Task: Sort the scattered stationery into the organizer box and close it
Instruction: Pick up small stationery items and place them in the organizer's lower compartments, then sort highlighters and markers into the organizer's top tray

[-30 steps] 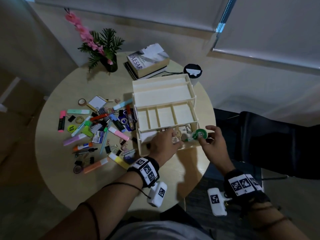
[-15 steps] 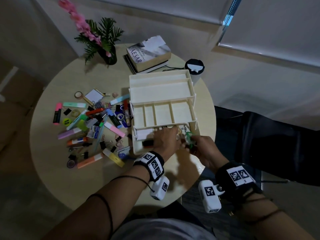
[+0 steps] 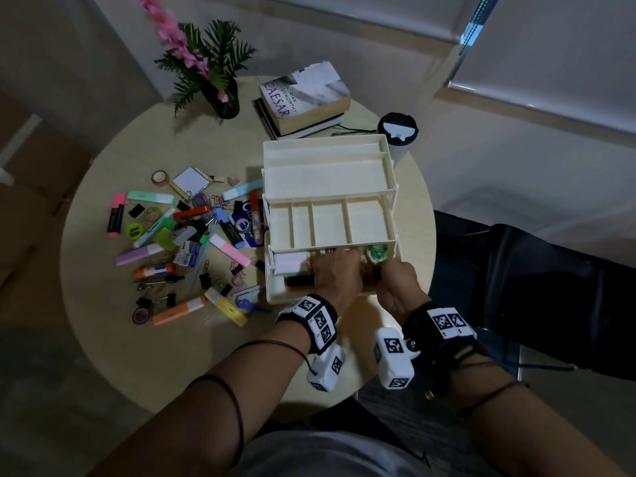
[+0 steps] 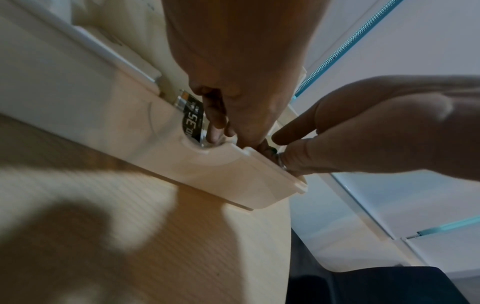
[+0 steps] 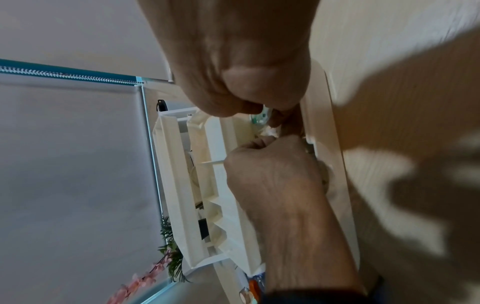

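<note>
Mid-sort: both hands (image 3: 364, 275) curled inside the box's (image 3: 327, 149) near bottom tray, pinching small items there, what exactly too hidden to tell. Most stationery (image 3: 192, 235) scattered on the desk (image 3: 103, 339) left of the box. Next, probably: let go, reach left for more.

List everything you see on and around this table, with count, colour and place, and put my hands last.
Table: one, round, pale wood, centre.
Organizer: one, cream, tiers fanned open, table's right half.
Stationery pile: many pieces, mixed colours, left of the organizer.
Green tape: one, in the organizer's bottom tray, right end.
Books: two stacked, far edge.
Plant: one, green with pink flowers, dark vase, far left.
Cup: one, black lid, behind the organizer.
Chair: one, dark, right of the table.
Left hand: in the bottom tray, fingers curled.
Right hand: beside it, fingers curled at the tray's front.
</note>
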A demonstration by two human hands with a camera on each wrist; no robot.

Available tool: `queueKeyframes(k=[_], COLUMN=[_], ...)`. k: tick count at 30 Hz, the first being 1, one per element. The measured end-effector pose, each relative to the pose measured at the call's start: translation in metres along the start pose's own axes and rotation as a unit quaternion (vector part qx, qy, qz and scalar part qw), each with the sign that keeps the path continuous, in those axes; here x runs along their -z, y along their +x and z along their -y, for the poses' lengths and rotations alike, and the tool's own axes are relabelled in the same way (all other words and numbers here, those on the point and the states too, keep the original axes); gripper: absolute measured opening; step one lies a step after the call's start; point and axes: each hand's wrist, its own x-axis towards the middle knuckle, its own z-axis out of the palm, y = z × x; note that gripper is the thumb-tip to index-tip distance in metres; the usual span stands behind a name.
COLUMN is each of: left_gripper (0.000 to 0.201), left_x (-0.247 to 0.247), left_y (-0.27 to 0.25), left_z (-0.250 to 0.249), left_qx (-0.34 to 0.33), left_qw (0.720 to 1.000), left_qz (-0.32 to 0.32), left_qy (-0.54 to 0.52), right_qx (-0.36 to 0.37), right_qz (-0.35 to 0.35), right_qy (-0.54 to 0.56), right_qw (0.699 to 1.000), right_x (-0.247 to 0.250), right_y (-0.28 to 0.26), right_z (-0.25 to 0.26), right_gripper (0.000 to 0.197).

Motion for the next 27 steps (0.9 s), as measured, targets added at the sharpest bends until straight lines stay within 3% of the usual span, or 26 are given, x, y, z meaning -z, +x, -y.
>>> queueKeyframes(k=[9, 13, 19, 24, 27], left_gripper=[0.003, 0.005, 0.016, 0.015, 0.018], left_x=[-0.012, -0.013, -0.013, -0.014, -0.015], left_y=[0.005, 0.006, 0.005, 0.002, 0.001], left_z=[0.002, -0.002, -0.004, -0.005, -0.005], left_qx=[0.029, 0.016, 0.005, 0.009, 0.001], left_qw=[0.997, 0.998, 0.999, 0.998, 0.998], left_qz=[-0.020, -0.039, -0.026, -0.030, -0.032], left_qy=[-0.067, -0.053, -0.041, -0.050, -0.054], right_qx=[0.034, 0.072, 0.153, 0.179, 0.205], right_qz=[-0.002, 0.041, 0.120, 0.139, 0.136], right_qy=[-0.022, -0.058, -0.208, -0.263, -0.290], right_qw=[0.999, 0.995, 0.959, 0.938, 0.925], right_x=[0.001, 0.011, 0.014, 0.011, 0.015], right_y=[-0.004, -0.006, -0.005, -0.002, -0.002], right_z=[-0.005, -0.012, -0.012, -0.010, -0.012], right_gripper=[0.027, 0.029, 0.029, 0.036, 0.031])
